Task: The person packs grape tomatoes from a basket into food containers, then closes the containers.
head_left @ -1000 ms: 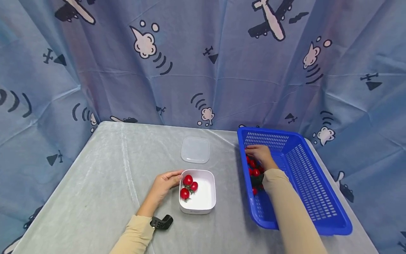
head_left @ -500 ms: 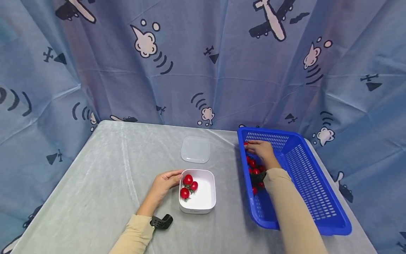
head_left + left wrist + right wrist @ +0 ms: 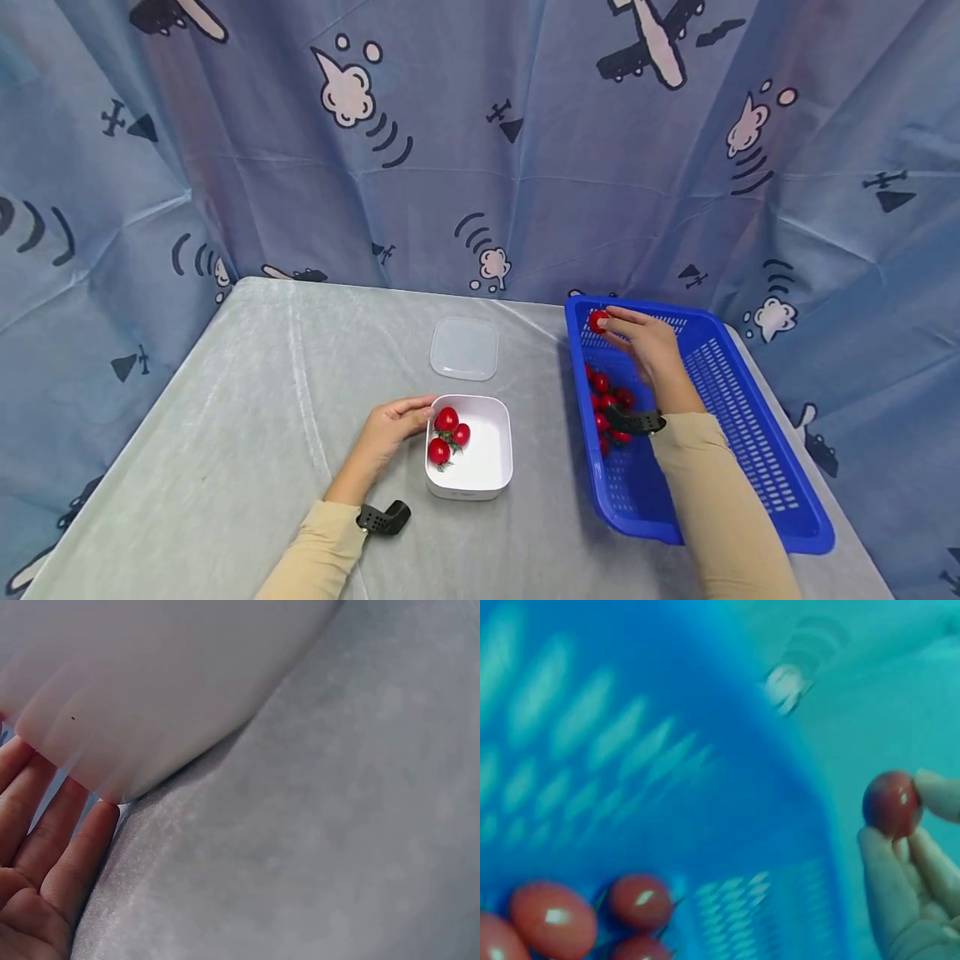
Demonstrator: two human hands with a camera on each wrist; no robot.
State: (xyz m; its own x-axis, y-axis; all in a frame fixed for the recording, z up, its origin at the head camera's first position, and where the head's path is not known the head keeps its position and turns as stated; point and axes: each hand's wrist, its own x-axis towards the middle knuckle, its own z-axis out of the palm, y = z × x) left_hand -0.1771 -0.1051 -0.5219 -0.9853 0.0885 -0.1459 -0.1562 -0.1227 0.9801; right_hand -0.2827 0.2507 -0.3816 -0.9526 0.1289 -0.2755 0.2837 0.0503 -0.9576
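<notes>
My right hand [image 3: 648, 342] pinches a red cherry tomato [image 3: 597, 322] between thumb and fingertips, raised over the far left corner of a blue plastic basket [image 3: 645, 492]. The right wrist view shows the held cherry tomato [image 3: 894, 804] beyond the basket's rim. Several other cherry tomatoes [image 3: 602, 383] lie along the basket's left side. A square white container [image 3: 483, 450] stands left of the basket with three cherry tomatoes [image 3: 446, 418] inside, green stems attached. My left hand [image 3: 393, 429] touches its far left corner. In the left wrist view, nearly straight fingers [image 3: 82, 859] rest against the container's outer wall.
Behind the container, a translucent square lid [image 3: 464, 348] lies flat on the grey cloth-covered table [image 3: 202, 442]. A blue patterned curtain [image 3: 435, 192] hangs along the table's far edge. The basket sits at the table's right side.
My right hand has risen from the basket's far left corner, bringing up a cherry tomato and uncovering more of the tomatoes below. My left hand and the container keep their places.
</notes>
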